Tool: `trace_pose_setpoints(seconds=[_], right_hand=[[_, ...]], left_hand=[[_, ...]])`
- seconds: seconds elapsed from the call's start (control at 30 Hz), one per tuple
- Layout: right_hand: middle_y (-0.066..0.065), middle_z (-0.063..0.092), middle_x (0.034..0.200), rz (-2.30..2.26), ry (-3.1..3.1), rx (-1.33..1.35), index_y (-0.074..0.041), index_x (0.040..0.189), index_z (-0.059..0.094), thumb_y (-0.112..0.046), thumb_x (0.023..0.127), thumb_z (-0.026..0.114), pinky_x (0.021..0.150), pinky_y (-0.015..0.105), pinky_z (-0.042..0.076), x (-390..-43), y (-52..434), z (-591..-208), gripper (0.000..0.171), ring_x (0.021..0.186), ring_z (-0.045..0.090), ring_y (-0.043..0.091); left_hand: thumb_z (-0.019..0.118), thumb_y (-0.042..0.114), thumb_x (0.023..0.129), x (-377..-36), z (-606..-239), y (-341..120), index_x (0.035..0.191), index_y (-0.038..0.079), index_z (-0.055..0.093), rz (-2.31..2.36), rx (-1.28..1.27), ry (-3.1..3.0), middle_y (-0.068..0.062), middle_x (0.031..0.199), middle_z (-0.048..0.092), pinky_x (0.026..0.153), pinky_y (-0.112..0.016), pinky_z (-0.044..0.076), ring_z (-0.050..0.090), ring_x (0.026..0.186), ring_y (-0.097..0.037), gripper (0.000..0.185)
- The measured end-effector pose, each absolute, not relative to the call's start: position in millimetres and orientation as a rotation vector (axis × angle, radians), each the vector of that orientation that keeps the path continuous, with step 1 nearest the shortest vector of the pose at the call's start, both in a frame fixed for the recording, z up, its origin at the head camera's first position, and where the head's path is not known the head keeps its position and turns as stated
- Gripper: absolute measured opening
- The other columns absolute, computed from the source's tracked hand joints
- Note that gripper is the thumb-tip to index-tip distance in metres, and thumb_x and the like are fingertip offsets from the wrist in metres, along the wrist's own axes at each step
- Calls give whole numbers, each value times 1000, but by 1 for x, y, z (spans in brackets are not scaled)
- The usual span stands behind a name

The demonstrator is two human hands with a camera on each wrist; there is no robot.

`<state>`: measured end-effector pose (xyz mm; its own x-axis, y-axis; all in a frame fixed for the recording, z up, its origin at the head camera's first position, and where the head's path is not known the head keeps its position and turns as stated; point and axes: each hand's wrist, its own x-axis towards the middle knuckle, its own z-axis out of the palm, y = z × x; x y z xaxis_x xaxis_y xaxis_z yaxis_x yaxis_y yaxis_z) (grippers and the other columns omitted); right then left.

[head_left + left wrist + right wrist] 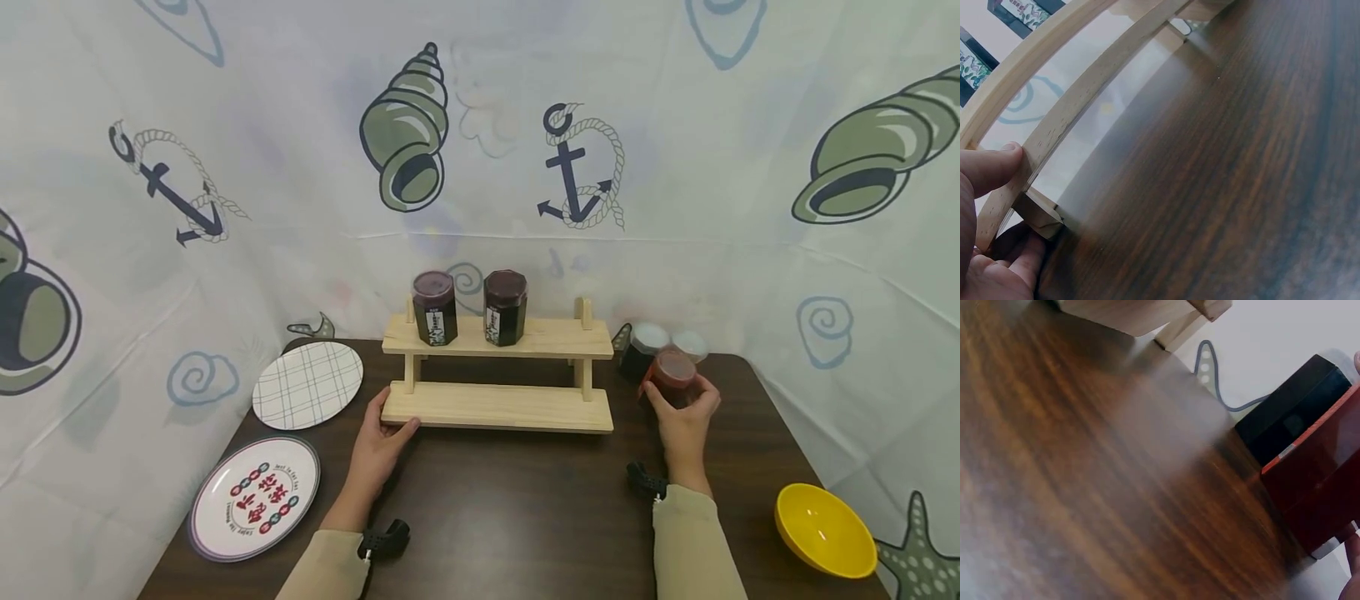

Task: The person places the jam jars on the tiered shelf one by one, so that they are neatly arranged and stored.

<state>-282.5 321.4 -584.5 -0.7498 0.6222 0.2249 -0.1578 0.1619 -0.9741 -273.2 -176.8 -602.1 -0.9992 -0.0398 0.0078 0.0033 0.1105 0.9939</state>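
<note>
I have my left hand [377,446] on the left end of the wooden rack [498,406], thumb laid against the front edge of its lower board and fingers curled under the corner; the left wrist view shows the thumb pressed on the board edge, so this hand is grasping the rack. The rack stands on the dark wood surface [510,508], and two dark jars [434,307] sit upright side by side on its upper shelf.

My right hand [684,427] is out to the right of the rack, fingers and thumb wrapped around a red jar [670,372] that stands on the surface. Just behind it are two more jars with pale lids [649,337], close against the red one. In the right wrist view the red jar sits beside a black one.

A checked plate [307,384] and a printed plate [255,497] lie left of the rack, and a yellow bowl [823,531] rests near the right front corner.
</note>
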Motion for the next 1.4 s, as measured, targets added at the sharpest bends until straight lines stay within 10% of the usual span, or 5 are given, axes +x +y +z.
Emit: trace_pose_setpoints(seconds=[0.33, 0.9, 1.13, 1.4], right_hand=[[10, 31, 152, 1570, -1928, -459, -2, 149, 33, -15, 88, 93, 113, 24, 40, -290, 330, -601, 87, 138, 43, 22], [18, 35, 154, 1541, -2011, -500, -1, 146, 33, -17, 86, 94, 114, 33, 40, -290, 331, -599, 87, 143, 45, 29], [22, 45, 156, 1542, -2054, -497, -1, 148, 33, -16, 84, 96, 118, 45, 39, -288, 331, -597, 91, 144, 47, 33], [5, 55, 139, 1493, -1942, -537, -4, 147, 48, -23, 83, 98, 101, 23, 45, -289, 332, -600, 83, 126, 56, 18]], left_hand=[[80, 18, 102, -272, -603, -177, 174, 15, 23, -2030, 40, -2325, -20, 177, 27, 104, -8, 46, 39, 160, -36, 91], [80, 20, 102, -273, -603, -178, 174, 16, 21, -2035, 54, -2346, -19, 178, 25, 124, -44, 42, 38, 162, -34, 92], [80, 18, 102, -272, -603, -177, 174, 14, 22, -2032, 63, -2339, -19, 178, 26, 112, -18, 48, 39, 161, -35, 92], [81, 22, 102, -273, -603, -178, 174, 15, 21, -2031, 65, -2360, -19, 179, 24, 121, -35, 45, 38, 162, -35, 95]])
